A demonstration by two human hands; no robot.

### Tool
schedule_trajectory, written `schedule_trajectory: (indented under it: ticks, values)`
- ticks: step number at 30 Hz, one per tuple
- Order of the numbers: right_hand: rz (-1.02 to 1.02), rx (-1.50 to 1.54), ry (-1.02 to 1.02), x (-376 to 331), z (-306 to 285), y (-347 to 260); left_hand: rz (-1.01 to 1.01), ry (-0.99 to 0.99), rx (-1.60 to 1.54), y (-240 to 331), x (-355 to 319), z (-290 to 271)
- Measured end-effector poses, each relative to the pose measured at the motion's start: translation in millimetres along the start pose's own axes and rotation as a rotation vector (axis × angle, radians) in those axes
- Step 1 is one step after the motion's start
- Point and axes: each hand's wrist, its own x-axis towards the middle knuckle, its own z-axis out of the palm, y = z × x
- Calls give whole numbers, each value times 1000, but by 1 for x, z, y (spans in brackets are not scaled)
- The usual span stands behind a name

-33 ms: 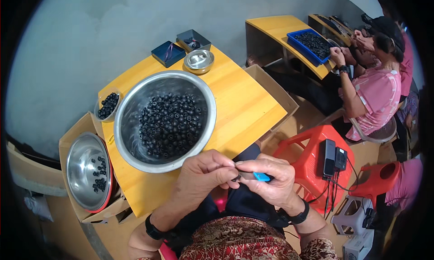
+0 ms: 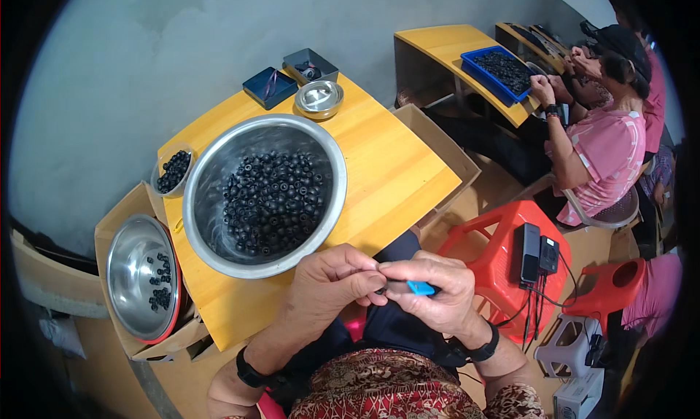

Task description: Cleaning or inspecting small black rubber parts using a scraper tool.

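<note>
My left hand point(image 2: 328, 284) is closed in a pinch in front of the table, just below the near rim of a large steel bowl point(image 2: 337, 178). A small black round part point(image 2: 380, 291) shows between its fingertips, mostly hidden. Closed around a small tool with a blue handle point(image 2: 421, 288) is my right hand point(image 2: 445, 291). The tool's thin end points left toward the black part, and the fingertips of both hands nearly meet there. Many black bead-like parts point(image 2: 273, 200) with holes lie in the bowl.
The bowl stands on a yellow table point(image 2: 390, 164) with a clear cup point(image 2: 191, 178) of black parts, a lidded steel dish point(image 2: 319, 100) and dark trays point(image 2: 270, 88). A second steel bowl point(image 2: 120, 273) sits at left. A red stool point(image 2: 503, 237) with black devices and a seated co-worker point(image 2: 598, 149) are at right.
The blue-handled tool has tipped slightly in my right hand, and less of its thin end shows. My left hand holds almost the same place.
</note>
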Motion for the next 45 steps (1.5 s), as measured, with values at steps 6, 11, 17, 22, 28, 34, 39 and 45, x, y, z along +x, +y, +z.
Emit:
schedule_trajectory:
  ticks: [6,11,17,22,28,34,39,45]
  values:
    - [-105,-157,56,-15,-3,-1,57,-24,-191,-26,-2,12]
    - [-262,-382,135,-26,-3,6,42,-23,-285,-26,1,27]
    - [-314,-439,129,-30,-6,5,-162,-35,-297,-32,1,23]
    - [-313,-449,151,-31,-8,9,-9,-92,-335,-39,6,25]
    - [-303,-441,158,-33,-13,13,127,-65,-222,-41,8,26]
    - [-467,-664,64,-34,-23,15,89,59,-105,-45,11,31]
    - [-532,-718,64,-32,-25,18,72,56,-150,-48,14,31]
    - [-446,-592,42,-31,-23,15,23,15,-173,-46,15,29]
